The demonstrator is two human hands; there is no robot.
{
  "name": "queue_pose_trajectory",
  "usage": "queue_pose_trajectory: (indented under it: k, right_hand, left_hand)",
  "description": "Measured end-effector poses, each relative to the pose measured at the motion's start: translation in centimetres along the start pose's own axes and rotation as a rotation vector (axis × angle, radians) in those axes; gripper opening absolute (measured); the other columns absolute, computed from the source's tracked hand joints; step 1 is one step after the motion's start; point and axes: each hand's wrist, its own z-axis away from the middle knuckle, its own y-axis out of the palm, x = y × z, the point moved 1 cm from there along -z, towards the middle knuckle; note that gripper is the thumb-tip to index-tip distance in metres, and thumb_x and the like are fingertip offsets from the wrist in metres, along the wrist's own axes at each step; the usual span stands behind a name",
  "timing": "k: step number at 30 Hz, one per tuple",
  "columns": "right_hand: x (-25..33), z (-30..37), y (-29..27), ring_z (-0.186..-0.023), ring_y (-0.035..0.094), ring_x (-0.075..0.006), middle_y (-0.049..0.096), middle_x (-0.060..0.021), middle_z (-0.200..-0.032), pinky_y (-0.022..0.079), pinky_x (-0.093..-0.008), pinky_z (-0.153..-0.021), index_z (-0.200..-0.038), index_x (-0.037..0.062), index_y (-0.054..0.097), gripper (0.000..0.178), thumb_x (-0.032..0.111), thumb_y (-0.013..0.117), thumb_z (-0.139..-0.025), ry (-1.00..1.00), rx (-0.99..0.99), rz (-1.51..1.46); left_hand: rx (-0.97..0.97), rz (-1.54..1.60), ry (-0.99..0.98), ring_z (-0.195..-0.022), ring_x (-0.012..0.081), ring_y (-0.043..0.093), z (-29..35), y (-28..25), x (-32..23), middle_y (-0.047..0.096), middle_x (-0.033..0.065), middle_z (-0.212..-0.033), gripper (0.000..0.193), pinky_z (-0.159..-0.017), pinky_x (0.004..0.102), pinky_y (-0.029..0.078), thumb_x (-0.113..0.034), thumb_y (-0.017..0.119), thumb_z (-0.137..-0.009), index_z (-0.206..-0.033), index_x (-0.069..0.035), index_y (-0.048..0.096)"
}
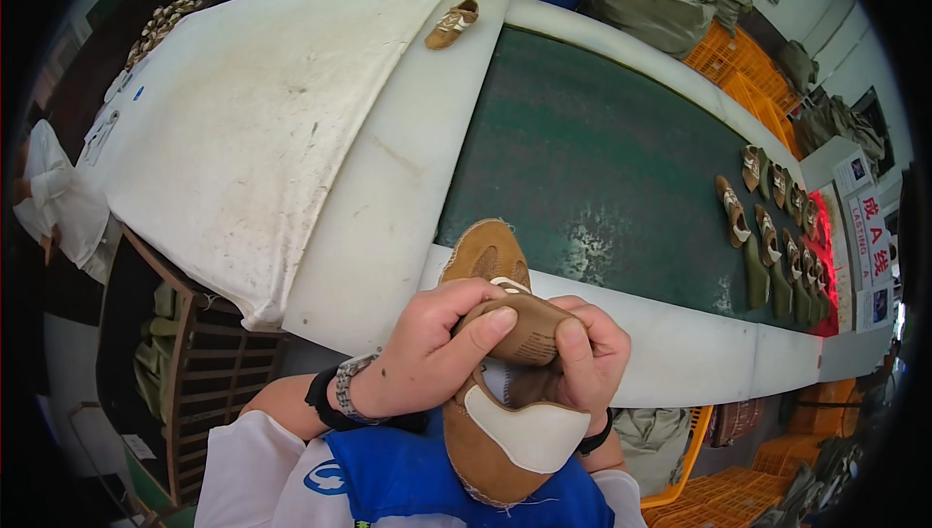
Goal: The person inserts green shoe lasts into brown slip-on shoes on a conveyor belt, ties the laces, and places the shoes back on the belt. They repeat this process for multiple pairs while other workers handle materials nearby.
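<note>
Above the near edge of the table, both my hands hold a brown shoe upper point(490, 445) with a white heel patch. Its toe points away from me, and loose threads hang from the heel edge. My left hand point(427, 348) is closed, thumb and fingers pinching the left side of the printed brown tongue point(532, 326). On the tongue's other side, my right hand point(594, 348) grips with its thumb on top. The tongue is bent back over the shoe opening, where some pale blue lining shows. Some fingers of both hands are hidden behind the upper.
A green conveyor belt point(582, 159) carries shoe uppers and green lasts point(782, 290) at right. One brown shoe upper point(452, 23) lies on the far white tabletop. White cloth point(262, 111) covers the left table. A slatted wooden crate point(218, 363) stands at lower left, orange crates point(738, 489) at lower right.
</note>
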Motion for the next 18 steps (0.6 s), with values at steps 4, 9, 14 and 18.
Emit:
queue_pose_trajectory:
  k: [4, 9, 14, 18]
  right_hand:
    - [-0.15, -0.06, 0.08, -0.086, 0.057, -0.0127, 0.064, -0.0130, -0.099, 0.045, -0.0266, -0.079, -0.093, -0.0077, 0.062, 0.022, 0.013, 0.056, -0.092, 0.010, -0.001, 0.008]
    - [-0.38, -0.14, 0.01, -0.087, 0.057, -0.0132, 0.064, -0.0129, -0.099, 0.045, -0.0269, -0.079, -0.093, -0.0075, 0.062, 0.021, 0.012, 0.056, -0.091, 0.010, -0.007, -0.003]
    - [-0.49, -0.24, -0.06, -0.087, 0.057, -0.0130, 0.065, -0.0126, -0.099, 0.045, -0.0266, -0.079, -0.093, -0.0075, 0.062, 0.021, 0.012, 0.056, -0.091, 0.002, -0.002, 0.023]
    - [-0.44, -0.23, 0.04, -0.086, 0.057, -0.0128, 0.065, -0.0122, -0.097, 0.045, -0.0265, -0.079, -0.094, -0.0077, 0.062, 0.021, 0.013, 0.056, -0.091, 0.006, -0.020, 0.003]
  left_hand:
    - [-0.001, 0.003, -0.009, -0.076, 0.0099, 0.054, -0.08, -0.15, 0.20, 0.060, 0.0055, -0.082, 0.024, -0.067, 0.0252, 0.044, -0.019, 0.053, -0.094, -0.100, 0.003, 0.060]
    - [-0.002, 0.027, -0.001, -0.076, 0.0085, 0.053, -0.12, -0.23, 0.43, 0.060, 0.0043, -0.081, 0.023, -0.067, 0.0246, 0.044, -0.019, 0.053, -0.094, -0.100, 0.003, 0.060]
    - [0.005, 0.048, -0.003, -0.076, 0.0082, 0.053, -0.24, -0.26, 0.56, 0.060, 0.0045, -0.082, 0.023, -0.067, 0.0245, 0.045, -0.018, 0.053, -0.093, -0.100, 0.003, 0.060]
    - [0.006, 0.044, 0.013, -0.075, 0.0085, 0.054, -0.32, -0.23, 0.55, 0.060, 0.0048, -0.082, 0.023, -0.067, 0.0246, 0.045, -0.018, 0.053, -0.093, -0.100, 0.003, 0.060]
